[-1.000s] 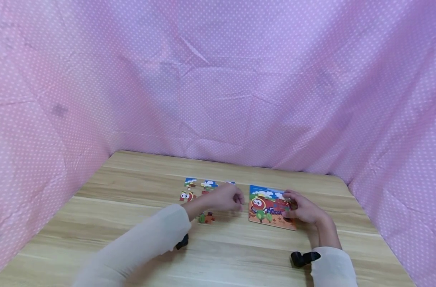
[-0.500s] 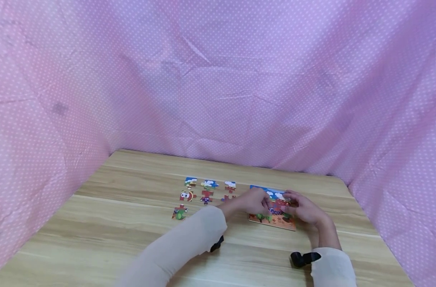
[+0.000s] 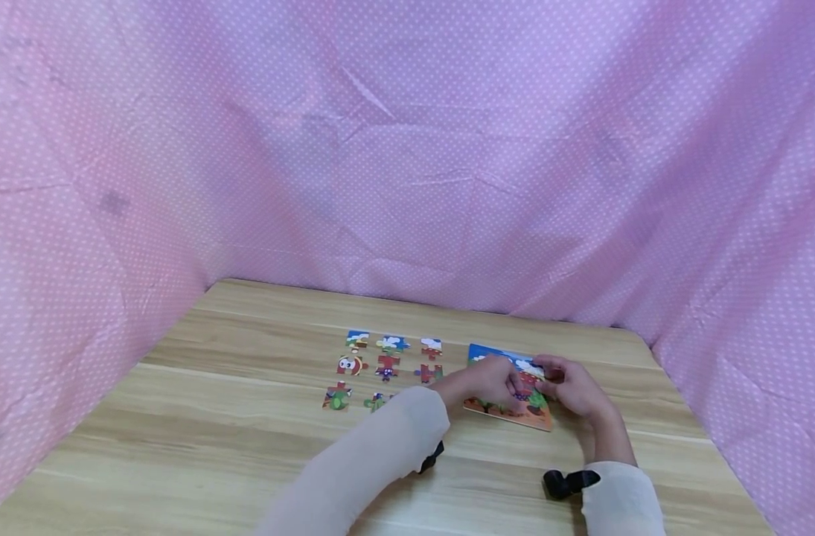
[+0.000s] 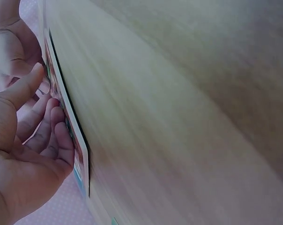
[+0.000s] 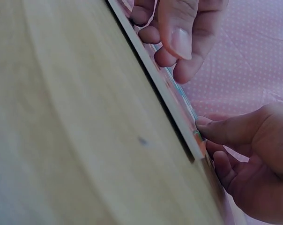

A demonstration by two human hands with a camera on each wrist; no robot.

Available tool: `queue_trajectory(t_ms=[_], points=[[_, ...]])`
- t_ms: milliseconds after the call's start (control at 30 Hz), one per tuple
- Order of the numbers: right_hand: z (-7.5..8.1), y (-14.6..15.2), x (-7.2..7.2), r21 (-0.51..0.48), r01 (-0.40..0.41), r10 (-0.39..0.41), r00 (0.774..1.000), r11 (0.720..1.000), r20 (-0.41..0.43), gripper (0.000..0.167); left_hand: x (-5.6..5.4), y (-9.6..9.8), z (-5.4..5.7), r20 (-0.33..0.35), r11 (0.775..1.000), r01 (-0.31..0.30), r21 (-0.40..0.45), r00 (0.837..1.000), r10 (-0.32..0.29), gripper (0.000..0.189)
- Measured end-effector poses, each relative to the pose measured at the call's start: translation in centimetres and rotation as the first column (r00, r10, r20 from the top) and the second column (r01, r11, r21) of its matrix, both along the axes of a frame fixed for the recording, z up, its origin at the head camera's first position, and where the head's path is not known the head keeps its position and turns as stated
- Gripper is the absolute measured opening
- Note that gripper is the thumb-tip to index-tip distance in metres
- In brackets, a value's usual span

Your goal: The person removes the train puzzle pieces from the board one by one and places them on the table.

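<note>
A colourful jigsaw puzzle board [image 3: 490, 351], showing clouds, trees and a red figure, lies on the right part of the table. My left hand [image 3: 493, 382] is over its middle, fingers bent down onto the picture. In the left wrist view, the left thumb [image 4: 26, 89] stands apart from the fingers, and no piece shows between them. My right hand [image 3: 576, 385] holds the board's right edge; the right wrist view has its thumb [image 5: 226, 130] on the corner and its other fingers alongside. Loose puzzle pieces [image 3: 388, 366] lie in rows to the left.
The wooden table [image 3: 199, 402] reaches back to a pink dotted cloth [image 3: 407, 186] hung around it. My left sleeve [image 3: 380, 461] crosses the front and may hide part of the lowest row of pieces. A black wrist mount [image 3: 568, 484] sits by the right sleeve.
My left hand has moved right, from above the loose pieces onto the puzzle board, uncovering most of the pieces. The right hand stays at the board's edge; the board has shifted slightly.
</note>
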State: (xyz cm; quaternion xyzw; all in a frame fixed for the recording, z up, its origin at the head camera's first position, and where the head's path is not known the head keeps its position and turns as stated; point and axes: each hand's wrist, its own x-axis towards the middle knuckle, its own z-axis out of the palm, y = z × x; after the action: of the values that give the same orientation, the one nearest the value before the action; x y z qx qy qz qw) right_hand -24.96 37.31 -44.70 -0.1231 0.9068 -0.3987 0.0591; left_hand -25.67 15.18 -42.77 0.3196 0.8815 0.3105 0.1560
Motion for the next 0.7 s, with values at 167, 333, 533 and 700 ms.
queue_trajectory(t_ms=[167, 333, 533, 700], points=[[0.0, 0.1, 0.0, -0.024, -0.005, 0.005, 1.000, 1.000, 0.001, 0.048, 0.0, 0.3, 0.1, 0.017, 1.000, 0.010, -0.029, 1.000, -0.009, 0.029], [0.1, 0.2, 0.0, 0.000, -0.037, 0.037, 0.999, 0.999, -0.027, 0.045, 0.0, 0.9, -0.3, 0.026, 0.999, -0.008, -0.048, 1.000, 0.009, 0.030], [0.0, 0.2, -0.1, 0.052, -0.062, 0.064, 0.997, 0.997, -0.051, 0.044, 0.4, 1.2, -0.2, 0.042, 0.996, -0.064, -0.068, 0.997, 0.067, 0.028], [-0.1, 0.3, -0.3, 0.055, -0.060, 0.063, 0.996, 0.997, -0.056, 0.044, 0.6, 1.3, 0.0, 0.060, 0.994, -0.089, -0.064, 0.994, 0.093, 0.029]])
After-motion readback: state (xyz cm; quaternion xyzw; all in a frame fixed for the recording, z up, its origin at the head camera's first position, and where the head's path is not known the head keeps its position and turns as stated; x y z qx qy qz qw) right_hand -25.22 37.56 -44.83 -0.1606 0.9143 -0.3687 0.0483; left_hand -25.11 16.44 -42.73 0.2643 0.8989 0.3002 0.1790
